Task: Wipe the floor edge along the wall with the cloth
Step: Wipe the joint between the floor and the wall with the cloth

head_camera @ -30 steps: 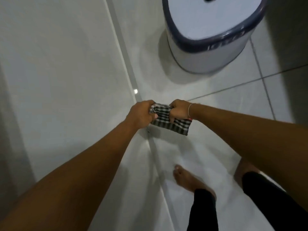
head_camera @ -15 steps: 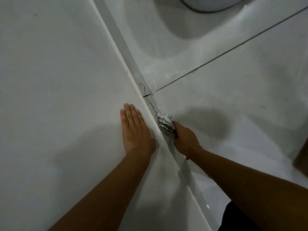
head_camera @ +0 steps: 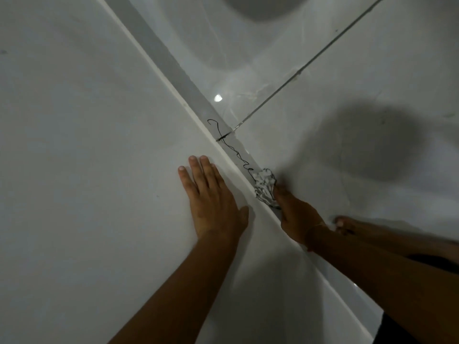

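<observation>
Left hand: palm flat on wall, 4 fingers extended and close together, thumb out to side, holding nothing. Right hand: fingers closed around bunched cloth, pressing it into floor edge at wall base. 1 cloth. 1 dark thread trails from cloth along edge. 1 bare foot on floor tile, behind right wrist.

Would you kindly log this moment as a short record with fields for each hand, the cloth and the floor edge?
left hand: left hand flat and open against the white wall
right hand: right hand pressing the crumpled checked cloth
cloth position: on the grey floor edge strip beside the wall
ahead of cloth: thin black squiggly strand lying along the strip
floor: glossy white tiles
</observation>
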